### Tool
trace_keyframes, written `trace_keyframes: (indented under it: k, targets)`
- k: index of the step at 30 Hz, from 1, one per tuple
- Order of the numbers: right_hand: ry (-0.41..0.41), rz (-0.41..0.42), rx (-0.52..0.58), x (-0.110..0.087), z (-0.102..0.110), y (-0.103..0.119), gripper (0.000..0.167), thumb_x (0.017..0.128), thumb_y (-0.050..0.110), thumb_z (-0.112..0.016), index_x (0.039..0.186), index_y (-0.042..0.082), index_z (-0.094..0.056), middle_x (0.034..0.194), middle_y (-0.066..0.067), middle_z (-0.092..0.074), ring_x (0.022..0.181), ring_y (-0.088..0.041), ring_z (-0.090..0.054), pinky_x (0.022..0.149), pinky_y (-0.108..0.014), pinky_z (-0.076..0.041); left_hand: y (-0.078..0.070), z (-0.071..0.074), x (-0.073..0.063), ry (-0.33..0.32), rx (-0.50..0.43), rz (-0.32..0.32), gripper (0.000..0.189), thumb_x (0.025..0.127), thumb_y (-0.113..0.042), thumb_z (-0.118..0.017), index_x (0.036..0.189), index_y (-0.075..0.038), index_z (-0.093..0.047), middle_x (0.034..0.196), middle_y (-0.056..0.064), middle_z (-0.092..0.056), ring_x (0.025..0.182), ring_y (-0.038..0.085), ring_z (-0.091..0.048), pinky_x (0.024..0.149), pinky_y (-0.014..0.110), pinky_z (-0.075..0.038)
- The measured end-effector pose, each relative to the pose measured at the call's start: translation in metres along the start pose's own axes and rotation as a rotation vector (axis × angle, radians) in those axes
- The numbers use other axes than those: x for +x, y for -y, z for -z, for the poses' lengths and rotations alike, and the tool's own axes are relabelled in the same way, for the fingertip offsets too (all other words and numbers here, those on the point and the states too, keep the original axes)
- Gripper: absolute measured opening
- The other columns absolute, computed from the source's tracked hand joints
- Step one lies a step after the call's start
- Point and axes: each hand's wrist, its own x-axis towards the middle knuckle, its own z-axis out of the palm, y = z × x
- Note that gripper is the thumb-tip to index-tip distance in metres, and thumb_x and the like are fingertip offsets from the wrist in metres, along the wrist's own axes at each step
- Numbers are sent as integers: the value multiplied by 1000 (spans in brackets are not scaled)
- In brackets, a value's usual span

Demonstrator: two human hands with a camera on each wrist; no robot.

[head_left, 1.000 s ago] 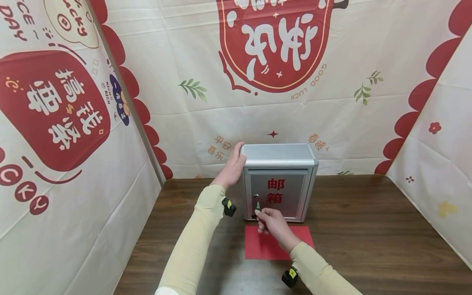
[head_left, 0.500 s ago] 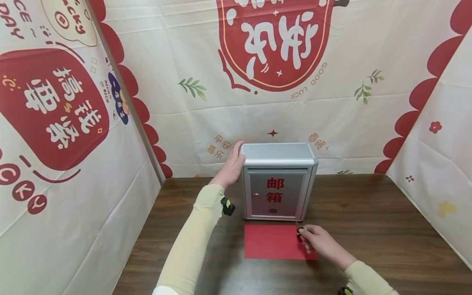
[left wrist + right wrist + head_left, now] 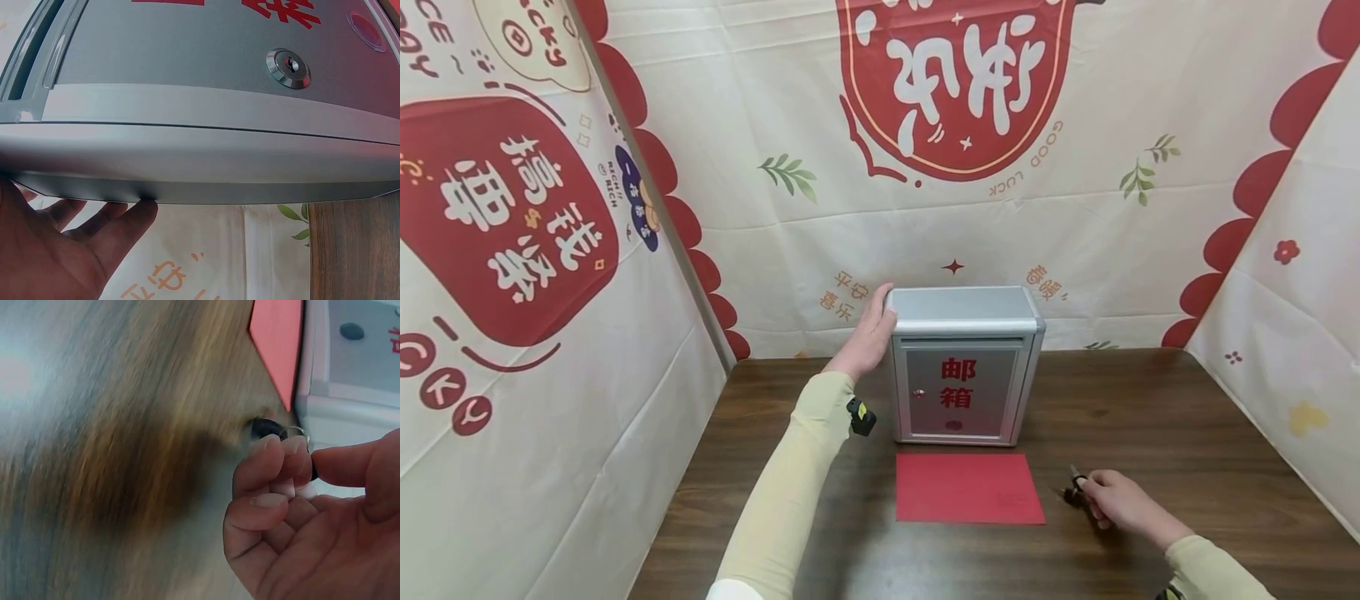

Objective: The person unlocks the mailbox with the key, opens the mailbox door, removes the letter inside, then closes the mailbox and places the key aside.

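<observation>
A silver metal mailbox [image 3: 985, 408] with red characters stands upright on the table, its door closed. Against its upper left side rests my left hand [image 3: 863, 340], fingers extended; in the left wrist view several fingertips [image 3: 147, 209] touch the side panel. The round door lock [image 3: 289, 69] has nothing in its keyhole. To the right of a flat red paper or envelope [image 3: 962, 490], my right hand [image 3: 1123, 502] pinches a small bunch of keys [image 3: 1072, 492] just over the table. The right wrist view shows a black key head [image 3: 265, 427] and a ring [image 3: 299, 432] between thumb and fingers.
The red paper lies in front of the mailbox. Brown wood-grain table [image 3: 1187, 433] extends on both sides. A printed cloth backdrop [image 3: 752, 267] hangs behind the table and along its left and right sides.
My right hand has carried the keys away from the lock area, rightward and down past the red paper, which now shows fully. My left hand has stayed on the mailbox.
</observation>
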Motion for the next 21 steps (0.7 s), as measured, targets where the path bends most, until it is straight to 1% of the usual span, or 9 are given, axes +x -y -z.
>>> trace_keyframes:
  k: [6,13,17,21]
  targets:
    - [-44,-62,-56,6,1,-8,31,98,11,-43,68,3,-46,58,-5,-46,52,-19,-50,48,-31,-45,-2,1,1,-5,7,-13,59,99,-36,-24,152,-13,-14,157,10,-15,141,22,-17,112,41,-20]
    - [-53,-100,-172,13,3,-12,32,97,17,-46,67,6,-48,59,-4,-51,51,-18,-53,46,-31,-42,-3,1,2,-3,7,-10,58,99,-35,-24,152,-15,-15,157,8,-14,142,20,-16,112,39,-19]
    - [-71,-106,-188,15,2,-15,33,96,19,-49,66,7,-47,58,-5,-51,50,-18,-54,45,-31,-44,-1,1,1,-2,13,-3,57,99,-37,-24,152,-16,-14,157,7,-14,142,19,-16,112,39,-20]
    - [-91,-104,-180,14,-1,-16,35,96,21,-52,64,7,-46,56,-5,-50,48,-18,-54,44,-31,-45,1,0,0,2,18,8,57,99,-38,-24,152,-19,-14,157,7,-14,142,19,-17,112,40,-21]
